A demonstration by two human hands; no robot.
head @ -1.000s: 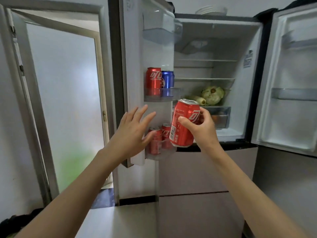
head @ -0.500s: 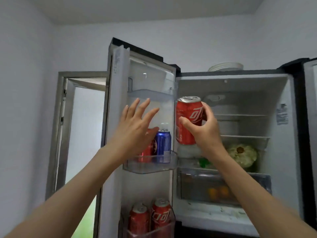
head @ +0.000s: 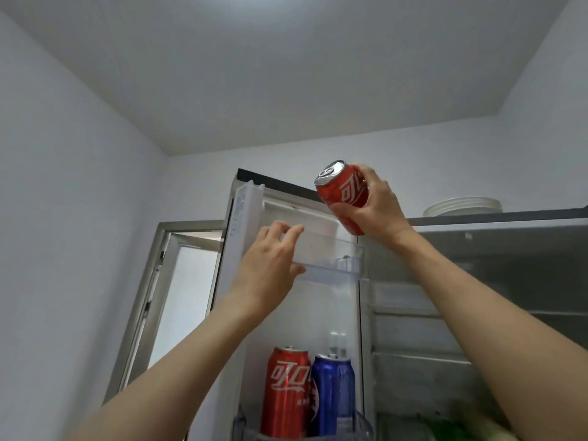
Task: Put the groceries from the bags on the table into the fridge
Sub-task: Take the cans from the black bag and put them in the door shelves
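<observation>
Open fridge (head: 496,281) fills the lower right of the frame, its door (head: 245,218) swung out at centre. Top door shelf (head: 331,265), clear plastic, sits mid-frame; the left hand (head: 270,268) rests at its front edge, fingers loosely curled. Right hand (head: 374,205), above the shelf, grips a tilted red can (head: 345,194). Lower centre: a second red can (head: 286,389) beside a blue can (head: 332,393).
</observation>
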